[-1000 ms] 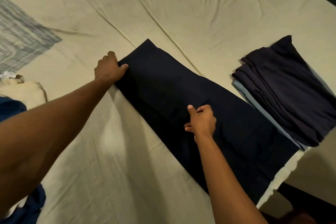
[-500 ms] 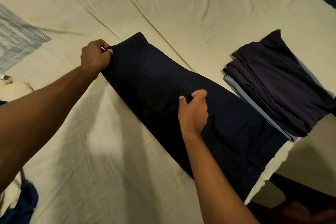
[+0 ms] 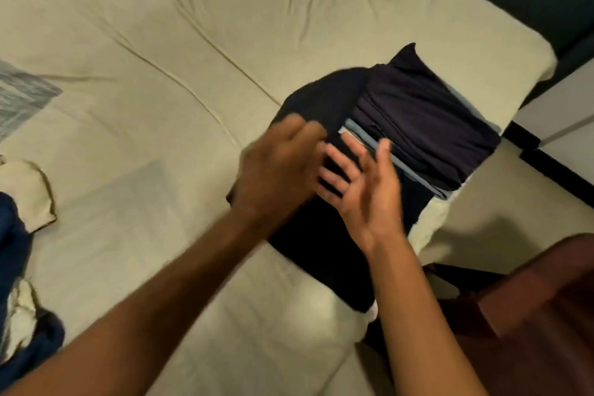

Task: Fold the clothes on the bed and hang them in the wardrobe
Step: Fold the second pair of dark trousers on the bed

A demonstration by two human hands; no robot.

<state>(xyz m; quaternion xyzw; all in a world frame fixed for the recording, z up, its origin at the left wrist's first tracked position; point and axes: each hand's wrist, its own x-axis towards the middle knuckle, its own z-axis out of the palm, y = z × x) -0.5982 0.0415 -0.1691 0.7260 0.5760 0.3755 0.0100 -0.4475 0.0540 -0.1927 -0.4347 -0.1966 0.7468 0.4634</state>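
Here no writing shows on the navy trousers point(image 3: 308, 100) or folded pile point(image 3: 427, 125).

left hand point(image 3: 276, 167): blurred, fingers curled, grip unclear | right hand point(image 3: 360, 183): palm up, fingers spread

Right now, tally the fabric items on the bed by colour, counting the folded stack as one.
Dark navy, being folded under both hands: 1, the navy garment
Dark purple over light blue: 1, the folded stack
Blue, at the left edge: 1, the blue cloth
Cream: 1, the cream cloth
Grey patterned: 1, the grey patterned cloth
Total: 5
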